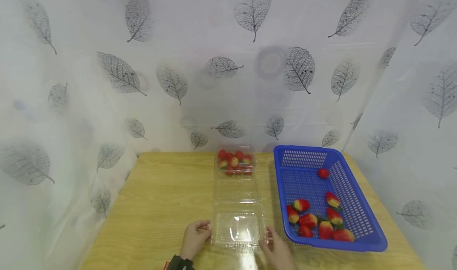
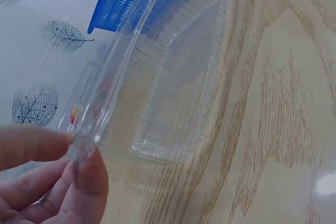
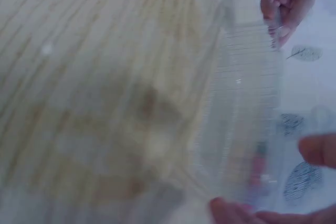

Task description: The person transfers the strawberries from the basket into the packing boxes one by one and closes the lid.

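Clear plastic container [image 1: 237,228] is lying open at the near middle of the wooden table [image 1: 168,190], a hand at each side.

Over on the left, the left hand [image 1: 195,238] is pinching the rim, thumb and fingers clamped on it towards the near corner; opposite, the right hand [image 1: 276,250] is touching the near-right corner, thumb and fingers showing apart in the blurred right wrist view, and I'm not able to tell whether they're gripping. Straight beyond, a clear box [image 1: 246,148] is holding red strawberries [image 1: 233,161] at the far edge, while the blue basket [image 1: 300,182] is standing on the right, its loose strawberries [image 1: 308,220] lying mostly near.
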Tool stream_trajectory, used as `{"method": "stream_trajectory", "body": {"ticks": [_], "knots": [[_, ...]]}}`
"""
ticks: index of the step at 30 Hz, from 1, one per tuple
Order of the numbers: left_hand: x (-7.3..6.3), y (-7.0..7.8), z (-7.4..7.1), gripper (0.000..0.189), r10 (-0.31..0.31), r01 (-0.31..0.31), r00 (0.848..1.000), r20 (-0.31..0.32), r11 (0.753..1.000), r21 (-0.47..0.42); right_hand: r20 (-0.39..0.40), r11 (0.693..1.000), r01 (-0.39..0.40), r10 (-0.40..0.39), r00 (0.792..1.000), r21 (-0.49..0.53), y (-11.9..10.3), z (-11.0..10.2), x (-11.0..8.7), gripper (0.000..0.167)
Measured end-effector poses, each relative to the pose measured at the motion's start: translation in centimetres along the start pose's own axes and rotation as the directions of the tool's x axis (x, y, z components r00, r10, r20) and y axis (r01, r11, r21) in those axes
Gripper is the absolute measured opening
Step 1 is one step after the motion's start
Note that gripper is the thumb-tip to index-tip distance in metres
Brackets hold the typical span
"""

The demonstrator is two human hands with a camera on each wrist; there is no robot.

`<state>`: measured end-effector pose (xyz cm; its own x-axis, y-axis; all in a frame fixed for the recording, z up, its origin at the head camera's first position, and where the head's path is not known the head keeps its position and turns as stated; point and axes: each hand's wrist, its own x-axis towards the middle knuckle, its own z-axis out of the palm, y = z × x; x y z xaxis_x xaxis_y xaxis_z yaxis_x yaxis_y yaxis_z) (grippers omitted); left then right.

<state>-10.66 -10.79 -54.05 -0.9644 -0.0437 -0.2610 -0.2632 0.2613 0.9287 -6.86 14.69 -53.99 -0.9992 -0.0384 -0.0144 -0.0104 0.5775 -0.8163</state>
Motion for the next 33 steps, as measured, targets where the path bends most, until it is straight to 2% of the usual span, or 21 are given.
{"method": "stream_trajectory", "body": {"ticks": [3,5,9,11,12,13,16,18,21,24,26,31,33], "knots": [[0.0,0.0,0.0,0.033,-0.003,0.003,1.0,-0.005,1.0,-0.002,0.123,0.992,0.073,-0.06,0.991,-0.105,-0.8,-0.9,-0.4,0.066],[0.0,0.0,0.0,0.033,-0.005,0.005,1.0,-0.009,1.0,-0.002,0.221,0.984,0.123,-0.091,0.971,-0.131,-1.7,-2.0,-0.5,0.067],[0.0,-0.1,-0.1,0.034,-0.003,0.003,1.0,-0.01,1.0,0.001,0.372,0.973,0.212,-0.163,0.914,-0.095,-3.9,-5.2,0.4,0.059],[0.1,-0.1,-0.1,0.034,-0.006,0.006,1.0,-0.008,1.0,0.001,0.403,0.97,0.234,-0.189,0.896,-0.066,-5.1,-7.3,1.6,0.056],[0.0,-0.1,-0.1,0.034,-0.007,0.007,1.0,-0.008,1.0,0.002,0.395,0.966,0.248,-0.202,0.896,-0.068,-5.4,-8.3,2.4,0.056],[0.1,-0.1,-0.1,0.034,-0.013,0.013,1.0,-0.009,1.0,0.003,0.375,0.968,0.242,-0.199,0.905,-0.071,-5.9,-9.3,3.2,0.055],[0.1,0.0,-0.2,0.035,-0.033,0.033,0.999,-0.01,0.999,0.006,0.278,0.97,0.209,-0.168,0.946,-0.126,-6.1,-12.4,6.0,0.053],[0.1,0.0,-0.2,0.036,-0.036,0.036,0.999,-0.011,0.999,0.007,0.182,0.972,0.146,-0.112,0.977,-0.185,-5.4,-14.2,7.9,0.055],[0.1,-0.1,-0.1,0.035,-0.026,0.026,1.0,-0.008,1.0,0.001,0.069,0.958,0.065,-0.048,0.997,-0.279,-3.0,-16.3,10.6,0.058],[0.2,-0.3,-0.1,0.034,-0.015,0.015,1.0,-0.005,1.0,-0.004,-0.006,0.933,-0.005,0.003,1.0,-0.36,0.0,-17.6,12.8,0.06],[0.2,-0.4,0.0,0.034,-0.018,0.018,1.0,-0.003,1.0,-0.003,-0.03,0.919,-0.058,0.05,0.998,-0.39,1.8,-18.1,14.0,0.061],[0.3,-0.3,-0.1,0.034,-0.047,0.047,0.999,-0.008,0.999,0.01,-0.051,0.879,-0.233,0.234,0.971,-0.416,6.0,-18.8,16.7,0.067],[0.2,-0.2,-0.1,0.034,-0.046,0.046,0.999,-0.007,0.999,0.008,-0.072,0.866,-0.259,0.253,0.965,-0.429,8.5,-19.0,17.7,0.07]]}}
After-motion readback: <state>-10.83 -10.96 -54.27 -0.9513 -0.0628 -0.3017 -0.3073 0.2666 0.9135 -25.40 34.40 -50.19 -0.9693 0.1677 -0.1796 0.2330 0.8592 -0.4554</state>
